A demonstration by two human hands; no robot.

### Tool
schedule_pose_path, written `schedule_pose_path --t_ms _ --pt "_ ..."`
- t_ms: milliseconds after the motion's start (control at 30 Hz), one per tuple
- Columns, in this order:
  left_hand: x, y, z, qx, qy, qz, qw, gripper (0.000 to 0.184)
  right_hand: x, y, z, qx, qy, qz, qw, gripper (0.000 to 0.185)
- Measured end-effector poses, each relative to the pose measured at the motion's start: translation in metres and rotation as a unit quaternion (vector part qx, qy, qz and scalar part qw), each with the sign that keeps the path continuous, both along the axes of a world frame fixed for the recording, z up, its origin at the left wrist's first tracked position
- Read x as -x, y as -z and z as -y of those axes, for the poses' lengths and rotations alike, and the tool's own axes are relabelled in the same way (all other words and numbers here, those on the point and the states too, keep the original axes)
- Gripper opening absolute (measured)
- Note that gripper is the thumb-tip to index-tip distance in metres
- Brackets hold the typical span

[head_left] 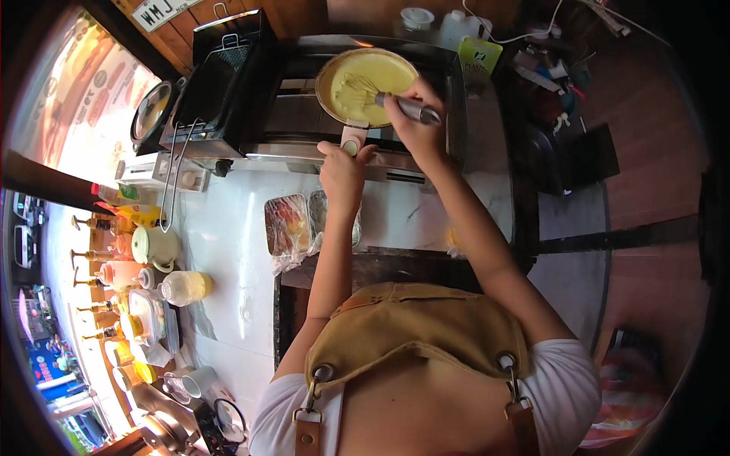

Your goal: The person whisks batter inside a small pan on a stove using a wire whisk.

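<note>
My left hand (344, 173) is closed around the pale handle of a round frying pan (322, 104). The pan sits over a dark stove top (293, 106) and holds a thick, pale yellow mixture (391, 72). In my right hand (420, 131) is a whisk (417, 110), gripped by its grey handle. Its wires are tilted down into the mixture, left of the hand. Below the left forearm, partly hidden by it, are plastic-wrapped trays (287, 224) at the counter's front edge.
A black deep fryer (220, 83) with a wire basket stands left of the stove. Pump bottles, a cream jug (154, 247) and a jar (186, 288) line the counter's left side. A green plastic-labelled box (477, 61) stands at the back right.
</note>
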State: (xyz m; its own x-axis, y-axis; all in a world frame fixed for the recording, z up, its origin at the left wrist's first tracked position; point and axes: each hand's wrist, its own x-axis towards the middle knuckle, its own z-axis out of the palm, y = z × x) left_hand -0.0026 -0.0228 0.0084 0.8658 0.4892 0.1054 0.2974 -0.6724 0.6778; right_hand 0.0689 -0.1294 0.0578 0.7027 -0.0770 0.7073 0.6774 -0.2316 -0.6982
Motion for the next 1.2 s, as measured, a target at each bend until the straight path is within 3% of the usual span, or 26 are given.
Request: schedule_pose_path --t_ms 133,200,300,467,533,900,933,1033,1200 --pt "0.000 -0.005 -0.002 0.001 -0.010 -0.021 1.000 0.065 -0.032 -0.009 0.007 -0.051 -0.097 -0.096 0.989 0.025" --pt "0.001 -0.002 -0.002 0.006 -0.001 -0.030 1.000 0.066 -0.043 -0.010 0.008 0.003 -0.097 -0.086 0.992 0.024" --pt "-0.002 0.004 -0.002 0.010 0.003 -0.005 1.000 0.065 -0.054 -0.016 -0.002 0.115 -0.113 0.081 0.984 0.024" --pt "-0.001 0.001 -0.002 0.003 -0.010 -0.019 1.000 0.066 -0.066 -0.007 -0.010 0.101 -0.088 0.156 0.979 0.022" --pt "0.000 0.002 -0.002 -0.003 -0.010 -0.018 1.000 0.066 -0.062 -0.005 -0.006 0.104 -0.006 0.130 0.986 0.023" --pt "0.001 0.002 -0.004 -0.015 0.001 -0.008 1.000 0.065 -0.023 -0.027 0.020 0.127 0.066 0.079 0.987 0.025" --pt "0.000 0.001 -0.004 -0.019 0.002 -0.013 1.000 0.065 -0.024 -0.032 0.027 0.170 0.091 -0.026 0.981 0.025" --pt "0.000 0.001 -0.003 -0.020 0.002 -0.017 1.000 0.065 -0.037 -0.049 0.042 0.065 -0.056 -0.129 0.988 0.027" --pt "0.001 -0.002 -0.002 -0.007 0.004 -0.017 1.000 0.064 -0.077 -0.025 0.040 -0.023 -0.184 -0.160 0.970 0.026"
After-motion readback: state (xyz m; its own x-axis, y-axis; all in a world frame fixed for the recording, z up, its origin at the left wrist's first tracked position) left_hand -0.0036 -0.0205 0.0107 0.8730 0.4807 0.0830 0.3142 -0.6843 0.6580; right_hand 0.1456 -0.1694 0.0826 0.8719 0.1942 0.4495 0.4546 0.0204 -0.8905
